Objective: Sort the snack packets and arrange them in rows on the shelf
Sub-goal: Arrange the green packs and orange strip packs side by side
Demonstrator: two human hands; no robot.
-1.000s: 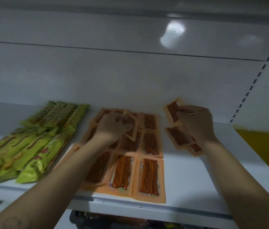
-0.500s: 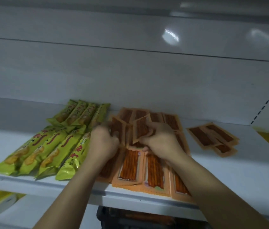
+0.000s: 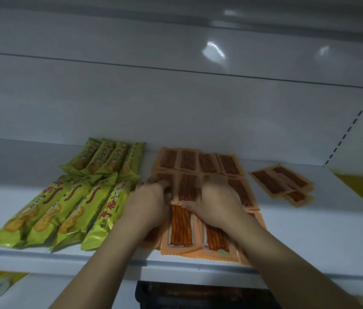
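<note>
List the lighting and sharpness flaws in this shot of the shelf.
Head view: dim overall, with two glare spots on the glossy back panel; fingertips of the left hand and right hand smear with motion blur over the orange packets; the wide-angle lens bows the shelf edge; below it the head view goes nearly black.

Bare shelf (image 3: 309, 233) is lying open at four o'clock of the orange packet rows (image 3: 187, 161), while green packets (image 3: 73, 201) are crowding nine, a loose orange pile (image 3: 271, 181) is sitting at two, and the back wall (image 3: 176, 112) is closing off twelve.
</note>
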